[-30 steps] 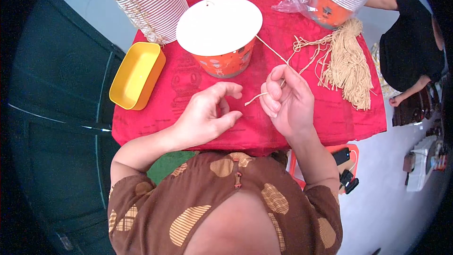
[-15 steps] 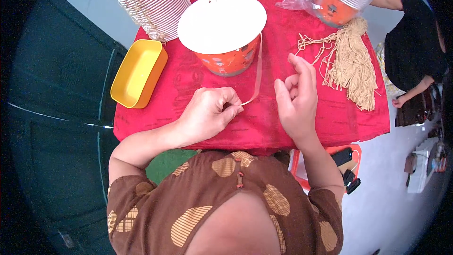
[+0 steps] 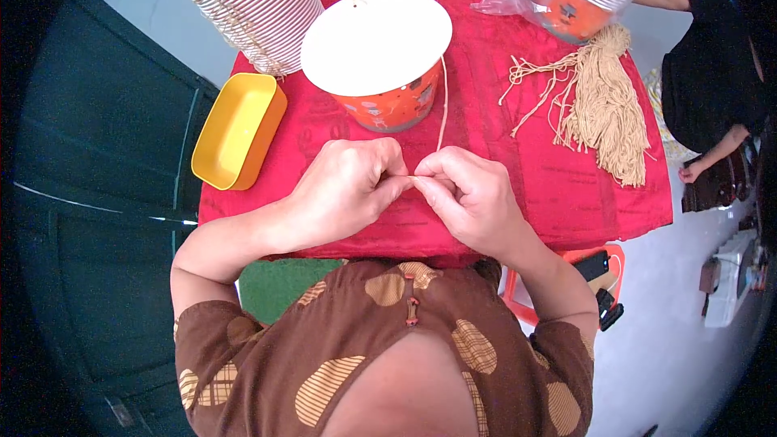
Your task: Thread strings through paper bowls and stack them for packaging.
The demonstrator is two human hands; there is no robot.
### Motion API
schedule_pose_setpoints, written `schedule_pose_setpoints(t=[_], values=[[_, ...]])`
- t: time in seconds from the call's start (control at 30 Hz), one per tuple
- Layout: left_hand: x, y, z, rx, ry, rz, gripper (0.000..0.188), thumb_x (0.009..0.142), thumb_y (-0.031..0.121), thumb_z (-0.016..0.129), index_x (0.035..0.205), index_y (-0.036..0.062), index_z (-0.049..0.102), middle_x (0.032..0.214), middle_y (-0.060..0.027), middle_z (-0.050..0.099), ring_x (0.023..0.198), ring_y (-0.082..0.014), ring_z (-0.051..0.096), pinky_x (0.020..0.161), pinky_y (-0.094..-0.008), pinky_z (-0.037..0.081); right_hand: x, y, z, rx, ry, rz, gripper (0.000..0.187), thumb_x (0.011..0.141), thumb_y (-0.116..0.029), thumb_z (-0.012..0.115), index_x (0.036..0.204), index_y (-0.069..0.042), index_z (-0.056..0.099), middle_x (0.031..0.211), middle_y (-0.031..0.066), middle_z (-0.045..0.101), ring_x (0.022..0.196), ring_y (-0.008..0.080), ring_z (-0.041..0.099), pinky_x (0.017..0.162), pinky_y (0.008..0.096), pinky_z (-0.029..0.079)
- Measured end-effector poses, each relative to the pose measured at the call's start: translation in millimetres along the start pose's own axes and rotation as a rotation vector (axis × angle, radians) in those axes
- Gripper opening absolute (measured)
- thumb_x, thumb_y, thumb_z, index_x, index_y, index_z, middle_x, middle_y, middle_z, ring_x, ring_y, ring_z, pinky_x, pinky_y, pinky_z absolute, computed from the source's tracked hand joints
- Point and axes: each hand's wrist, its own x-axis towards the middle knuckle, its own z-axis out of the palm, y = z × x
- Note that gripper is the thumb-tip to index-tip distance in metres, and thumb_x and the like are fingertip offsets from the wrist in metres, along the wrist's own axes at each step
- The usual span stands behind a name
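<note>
My left hand (image 3: 350, 188) and my right hand (image 3: 471, 198) meet in front of an orange patterned paper bucket (image 3: 388, 105). Both are closed in a pinch on the end of a thin beige cord (image 3: 443, 105), thumbs and fingertips nearly touching. From my fingers the cord runs up to the bucket's right side, just under the rim. A white round lid or disc (image 3: 376, 40) covers the bucket's top, with a small hole and a bit of cord near its far edge. The cord's very tip is hidden between my fingers.
A yellow plastic box (image 3: 235, 133) lies at the left. Behind it leans a tall stack of white-rimmed buckets (image 3: 251, 8). At the right are a bundle of beige cords (image 3: 607, 113) and plastic-wrapped buckets (image 3: 579, 0). Another person (image 3: 712, 73) is beyond the red-covered table's (image 3: 550, 202) right edge.
My right hand has moved left and closed on the cord beside my left hand; before, it was apart and held nothing. The left hand keeps its pinch.
</note>
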Motion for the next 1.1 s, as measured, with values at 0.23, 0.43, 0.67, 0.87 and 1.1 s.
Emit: schedule_pose_setpoints(t=[0.23, 0.43, 0.67, 0.87, 1.1], values=[[5, 1, -10, 0.065, 0.010, 0.114, 0.007, 0.079, 0.000, 0.069, 0.079, -0.0012, 0.062, 0.067, -0.0141, 0.061, 0.060, -0.0214, 0.063, 0.054, -0.0324, 0.047, 10, -7, -5, -0.006, 0.016, -0.015, 0.010, 0.078, 0.002, 0.064, 0.076, -0.001, 0.054, 0.067, 0.0133, 0.058, 0.058, 0.0284, 0.061, 0.051, 0.0370, 0.046], [14, 8, -41, 0.044, 0.184, 0.089, 0.007, 0.083, 0.001, 0.065, 0.079, -0.0025, 0.061, 0.060, -0.0132, 0.058, 0.055, -0.0167, 0.061, 0.051, -0.0296, 0.046, 14, 0, -5, 0.037, 0.153, 0.036, 0.014, 0.074, 0.005, 0.063, 0.073, -0.003, 0.052, 0.060, 0.0094, 0.052, 0.049, 0.0191, 0.055, 0.046, 0.0325, 0.042], [42, -13, -67, 0.034, 0.374, 0.183, 0.015, 0.087, 0.007, 0.065, 0.077, -0.0026, 0.060, 0.061, -0.0047, 0.056, 0.056, -0.0060, 0.050, 0.049, -0.0236, 0.041, 34, 10, -1, -0.160, 0.221, -0.125, 0.020, 0.072, 0.004, 0.064, 0.071, -0.005, 0.046, 0.059, 0.0105, 0.051, 0.049, 0.0251, 0.056, 0.044, 0.0358, 0.043], [62, -22, -78, 0.190, 0.241, 0.134, 0.017, 0.092, 0.013, 0.058, 0.088, -0.0035, 0.063, 0.071, -0.0022, 0.060, 0.065, -0.0074, 0.051, 0.058, -0.0237, 0.041, 44, 18, 5, -0.238, 0.225, -0.175, 0.020, 0.072, 0.003, 0.064, 0.071, -0.006, 0.046, 0.060, 0.0107, 0.050, 0.051, 0.0276, 0.056, 0.046, 0.0380, 0.044], [74, -31, -78, 0.119, 0.081, 0.135, 0.016, 0.092, 0.009, 0.056, 0.096, -0.0040, 0.065, 0.084, -0.0084, 0.067, 0.083, -0.0142, 0.060, 0.076, -0.0292, 0.048, 50, 22, 11, -0.206, 0.266, -0.194, 0.021, 0.078, 0.008, 0.063, 0.070, -0.003, 0.047, 0.051, 0.0009, 0.041, 0.043, 0.0059, 0.041, 0.040, 0.0260, 0.031]])
